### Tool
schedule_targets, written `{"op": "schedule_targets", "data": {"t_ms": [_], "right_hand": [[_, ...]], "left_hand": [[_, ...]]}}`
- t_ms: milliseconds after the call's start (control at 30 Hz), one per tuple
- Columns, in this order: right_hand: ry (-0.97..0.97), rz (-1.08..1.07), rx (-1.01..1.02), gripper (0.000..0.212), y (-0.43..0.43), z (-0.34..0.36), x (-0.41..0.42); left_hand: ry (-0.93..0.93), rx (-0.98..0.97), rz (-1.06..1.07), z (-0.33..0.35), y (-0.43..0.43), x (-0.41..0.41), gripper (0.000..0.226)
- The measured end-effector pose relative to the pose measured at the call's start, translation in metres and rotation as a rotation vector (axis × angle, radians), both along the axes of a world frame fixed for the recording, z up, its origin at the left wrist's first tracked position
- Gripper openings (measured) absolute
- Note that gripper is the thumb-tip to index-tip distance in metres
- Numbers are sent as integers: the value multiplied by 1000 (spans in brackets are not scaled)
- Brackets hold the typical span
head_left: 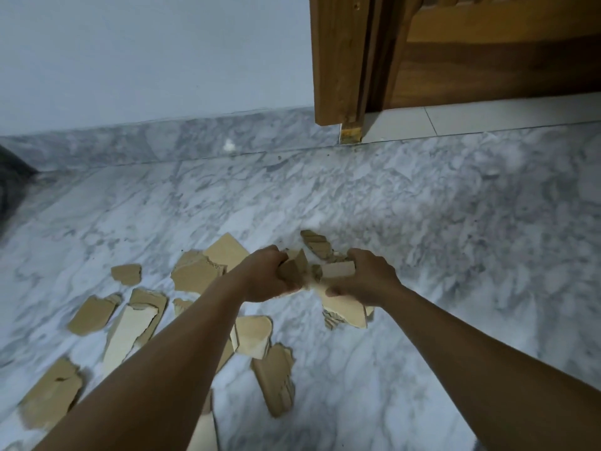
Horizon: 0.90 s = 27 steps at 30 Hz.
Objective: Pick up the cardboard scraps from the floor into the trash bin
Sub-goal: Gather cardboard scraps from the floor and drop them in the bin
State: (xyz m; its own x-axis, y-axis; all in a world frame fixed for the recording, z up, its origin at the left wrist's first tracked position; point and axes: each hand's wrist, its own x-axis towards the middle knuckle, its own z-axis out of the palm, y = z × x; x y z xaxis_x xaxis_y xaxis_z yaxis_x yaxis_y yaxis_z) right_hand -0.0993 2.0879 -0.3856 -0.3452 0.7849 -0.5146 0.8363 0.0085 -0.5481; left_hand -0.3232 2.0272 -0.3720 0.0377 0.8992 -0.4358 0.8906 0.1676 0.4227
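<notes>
Clutching a bundle of cardboard scraps (338, 271) between them, left hand (265, 276) and right hand (369, 279) both curled tight above the marble floor (455, 239); loose scraps (130, 323) lay scattered toward the floor's near-left corner, partly hidden under the left forearm (156, 362), wooden door (341, 60) beyond

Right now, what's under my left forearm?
Torn cardboard scraps on the marble floor poke out either side of the left forearm; whatever lies fully beneath is hidden.

A room in a home: grey-veined marble floor (422, 222) with matching marble skirting (162, 144) under a plain pale wall (146, 53), and a varnished wooden door frame (331, 60) at one o'clock.
</notes>
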Motion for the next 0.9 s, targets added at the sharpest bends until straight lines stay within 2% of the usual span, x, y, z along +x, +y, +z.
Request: {"op": "schedule_targets", "data": {"t_ms": [67,200,267,367,467,567,700,767,833,900], "right_hand": [[108,-9,-13,51,-6,6,6],[316,-41,-94,54,-27,37,14],[379,-64,-132,50,-39,58,13],[451,-134,-169,58,-68,92,9],[510,-187,-160,45,-94,122,1],[604,-251,-218,42,-113,143,-7],[717,-292,-302,39,-144,155,-19],[758,-342,-326,34,-156,152,-19],[790,-402,-364,26,-167,147,-14],[813,-439,-383,17,-176,143,-9]], "left_hand": [[-68,49,105,5,-13,-4,34],[-264,163,385,35,-52,-13,23],[-409,211,452,60,-75,-16,19],[-539,273,518,101,-116,-19,8],[-580,211,600,125,-149,-21,7],[-685,121,682,141,-171,-12,15],[-768,85,620,153,-186,6,17],[-789,41,578,150,-186,12,37],[-796,-20,552,148,-186,15,47],[-812,-58,560,141,-184,14,41]]}}
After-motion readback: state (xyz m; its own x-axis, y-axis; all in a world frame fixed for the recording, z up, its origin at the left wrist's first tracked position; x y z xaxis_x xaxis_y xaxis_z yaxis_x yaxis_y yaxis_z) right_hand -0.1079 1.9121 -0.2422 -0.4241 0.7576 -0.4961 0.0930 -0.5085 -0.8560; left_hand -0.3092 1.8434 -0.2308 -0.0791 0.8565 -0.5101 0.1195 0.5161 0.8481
